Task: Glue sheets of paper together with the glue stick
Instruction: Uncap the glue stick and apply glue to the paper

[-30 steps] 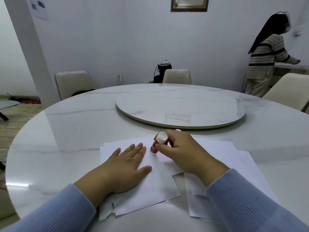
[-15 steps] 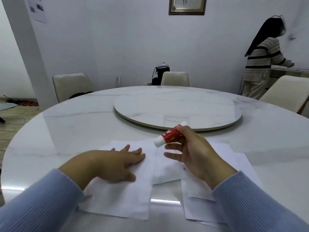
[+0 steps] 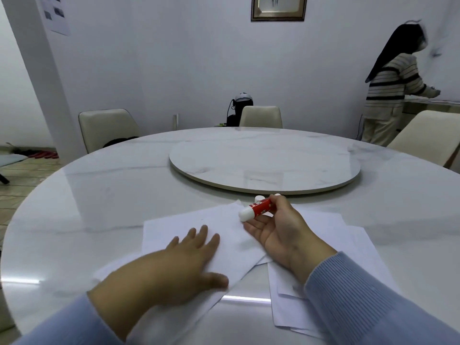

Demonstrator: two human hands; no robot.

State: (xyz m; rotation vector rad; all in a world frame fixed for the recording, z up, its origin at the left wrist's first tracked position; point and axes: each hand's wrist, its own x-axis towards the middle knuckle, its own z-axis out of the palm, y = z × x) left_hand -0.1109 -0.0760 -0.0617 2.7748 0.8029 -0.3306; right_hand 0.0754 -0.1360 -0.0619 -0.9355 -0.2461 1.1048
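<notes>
Several white paper sheets (image 3: 224,230) lie overlapping on the near part of the round marble table (image 3: 104,195). My left hand (image 3: 174,270) rests flat, palm down, on the top sheet, fingers apart. My right hand (image 3: 278,232) is palm-up just right of it and holds a red glue stick (image 3: 258,207) with a white end, lying sideways above the paper. More sheets (image 3: 348,245) spread out under and right of my right wrist. A small white cap-like piece (image 3: 258,197) shows just behind the stick.
A round marble turntable (image 3: 263,165) sits in the table's middle, just beyond the paper. Cream chairs (image 3: 107,128) stand around the far side. A person in a striped sweater (image 3: 390,90) stands at a counter at the far right, turned away.
My right hand lifted the glue stick off the paper and turned it sideways. My left hand slid over the top sheet, which shifted and turned on the stack.
</notes>
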